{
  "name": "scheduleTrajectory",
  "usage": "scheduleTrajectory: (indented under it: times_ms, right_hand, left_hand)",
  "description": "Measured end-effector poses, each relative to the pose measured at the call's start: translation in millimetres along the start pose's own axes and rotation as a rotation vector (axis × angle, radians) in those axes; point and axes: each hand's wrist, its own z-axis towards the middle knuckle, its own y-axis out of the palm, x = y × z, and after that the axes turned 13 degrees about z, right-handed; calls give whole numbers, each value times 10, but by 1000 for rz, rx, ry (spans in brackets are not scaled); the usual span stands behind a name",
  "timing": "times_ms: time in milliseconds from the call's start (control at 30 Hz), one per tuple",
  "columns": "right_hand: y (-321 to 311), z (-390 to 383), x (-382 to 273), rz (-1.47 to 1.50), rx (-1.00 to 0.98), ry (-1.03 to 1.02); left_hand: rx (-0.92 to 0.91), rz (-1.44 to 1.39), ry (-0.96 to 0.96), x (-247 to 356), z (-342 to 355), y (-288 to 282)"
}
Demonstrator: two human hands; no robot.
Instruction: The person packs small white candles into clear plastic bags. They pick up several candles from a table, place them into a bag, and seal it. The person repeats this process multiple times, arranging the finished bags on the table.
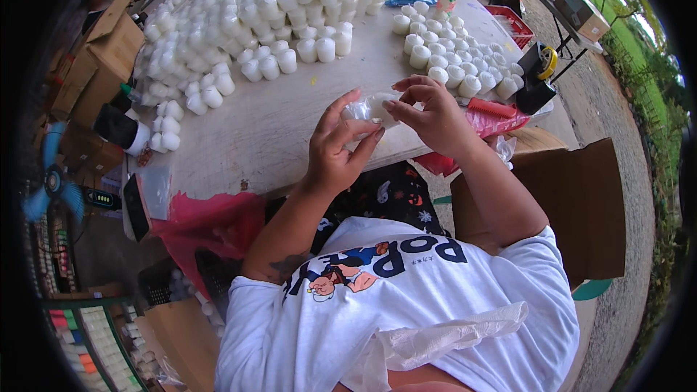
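Over the near edge of the table I hold a small clear plastic bag with white candles (380, 106) in it, level with the tabletop. My left hand (335, 147) grips the bag's left end between thumb and fingers. At the other end, the thumb and fingers of my right hand (433, 115) close on the plastic. How many candles are inside is hard to make out. Beyond my right hand stand rows of loose white candles (455, 75) with short wicks. To the far left, wrapped packs of white candles (270, 14) are piled in layers.
A red comb-like tool (492, 108) lies on pink plastic by my right forearm. Yellow tape (549, 63) sits on a black dispenser at the table's right edge. Open cardboard boxes (581, 203) flank me. A blue fan (52, 183) stands at left. Pink plastic (210, 229) hangs off the table.
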Motion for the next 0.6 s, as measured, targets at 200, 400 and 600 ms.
scheduleTrajectory:
  times_ms: [200,400,600]
  right_hand:
    - [-14,-30,10,471,-151,620]
    - [176,-144,420,376,70,-318]
    - [-14,5,373,-196,-150,-565]
  left_hand:
    - [36,65,28,10,4,13]
    - [3,43,54,0,31,-28]
    - [-106,-66,-79,26,71,-87]
